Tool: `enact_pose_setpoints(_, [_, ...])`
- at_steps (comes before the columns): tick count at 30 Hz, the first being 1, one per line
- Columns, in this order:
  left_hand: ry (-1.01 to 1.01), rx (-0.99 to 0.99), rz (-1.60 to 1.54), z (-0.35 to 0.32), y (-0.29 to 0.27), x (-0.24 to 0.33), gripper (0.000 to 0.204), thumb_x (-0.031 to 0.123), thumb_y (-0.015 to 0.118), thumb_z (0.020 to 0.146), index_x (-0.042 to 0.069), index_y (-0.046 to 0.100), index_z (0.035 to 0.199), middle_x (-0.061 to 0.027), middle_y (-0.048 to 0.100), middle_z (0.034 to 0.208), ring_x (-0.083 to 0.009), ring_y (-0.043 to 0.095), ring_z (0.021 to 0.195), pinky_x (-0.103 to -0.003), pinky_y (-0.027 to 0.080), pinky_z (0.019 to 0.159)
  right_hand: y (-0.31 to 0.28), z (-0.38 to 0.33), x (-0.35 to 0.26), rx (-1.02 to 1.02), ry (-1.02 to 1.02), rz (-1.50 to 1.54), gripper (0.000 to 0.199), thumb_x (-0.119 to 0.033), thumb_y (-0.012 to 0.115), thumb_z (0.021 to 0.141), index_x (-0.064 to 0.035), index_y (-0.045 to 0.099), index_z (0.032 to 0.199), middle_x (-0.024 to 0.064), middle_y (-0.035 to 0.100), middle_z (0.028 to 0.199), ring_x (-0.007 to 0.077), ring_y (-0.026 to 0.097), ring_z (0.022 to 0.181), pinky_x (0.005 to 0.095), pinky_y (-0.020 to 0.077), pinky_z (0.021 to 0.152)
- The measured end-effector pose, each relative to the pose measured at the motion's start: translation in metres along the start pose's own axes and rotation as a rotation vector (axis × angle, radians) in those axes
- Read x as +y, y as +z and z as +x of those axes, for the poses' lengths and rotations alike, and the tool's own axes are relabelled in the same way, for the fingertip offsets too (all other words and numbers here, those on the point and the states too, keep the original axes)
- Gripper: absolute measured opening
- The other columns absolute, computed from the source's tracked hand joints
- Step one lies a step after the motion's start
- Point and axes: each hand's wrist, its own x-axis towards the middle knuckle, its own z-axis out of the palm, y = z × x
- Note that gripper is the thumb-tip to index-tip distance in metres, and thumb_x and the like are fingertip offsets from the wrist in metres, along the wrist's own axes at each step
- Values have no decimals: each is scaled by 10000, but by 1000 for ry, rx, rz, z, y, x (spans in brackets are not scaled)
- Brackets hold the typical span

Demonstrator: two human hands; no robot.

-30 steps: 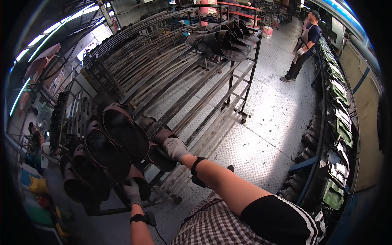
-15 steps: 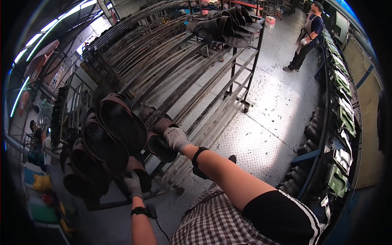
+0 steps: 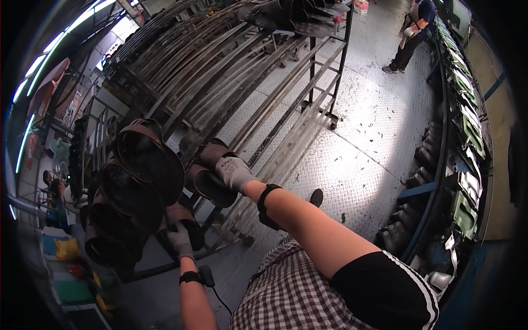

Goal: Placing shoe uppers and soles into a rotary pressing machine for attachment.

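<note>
My left hand (image 3: 179, 240), in a grey-white glove, is closed on the rim of a dark brown, boot-like curved piece (image 3: 187, 220) low on the rack. My right hand (image 3: 233, 171), gloved the same way, grips a second dark brown boot-like piece (image 3: 208, 185) farther up the rack's near end. Fingertips of both hands are partly hidden by the pieces. Left of my hands hang several larger pieces of this kind (image 3: 147, 159), with wide, dark hollow openings. Black straps with small devices circle both my wrists.
Long metal bars form the wheeled rack (image 3: 264, 129), with more dark pieces (image 3: 300, 19) at its far end. A person (image 3: 410, 41) stands at the far right beside a line of green and silver moulds (image 3: 467, 126). Dark ridged pieces (image 3: 393, 234) sit below that line.
My view has tilted and shifted, so the rack's far end and the other person sit higher in the picture. Both hands stay on the same pieces. More of my shoe shows.
</note>
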Motion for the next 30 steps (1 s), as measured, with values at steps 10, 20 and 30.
enact_pose_setpoints(10, [-9,15,-95,-5,31,-39,505,242,619,932,-55,541,1333,-275,532,1405,-410,526,1285,-435,410,1066,-1,-5,2,-33,-8,-25,285,-251,566,914,-67,761,1011,173,737,1047,313,721,987,413,574,828])
enact_pose_setpoints(20, [-186,-24,-263,-13,52,-94,466,267,649,890,-57,606,1222,-285,642,1249,-423,603,1189,-438,459,1002,35,-4,-12,-50,21,-117,225,-209,584,896,-92,769,950,167,737,1016,305,717,984,401,569,819])
enact_pose_setpoints(30, [-322,-105,-208,-15,25,-63,383,279,678,840,-38,691,1055,-288,688,1097,-438,642,1080,-470,508,870,44,3,-19,-116,78,-166,214,-192,589,883,-87,758,963,184,725,1020,321,706,994,425,558,841])
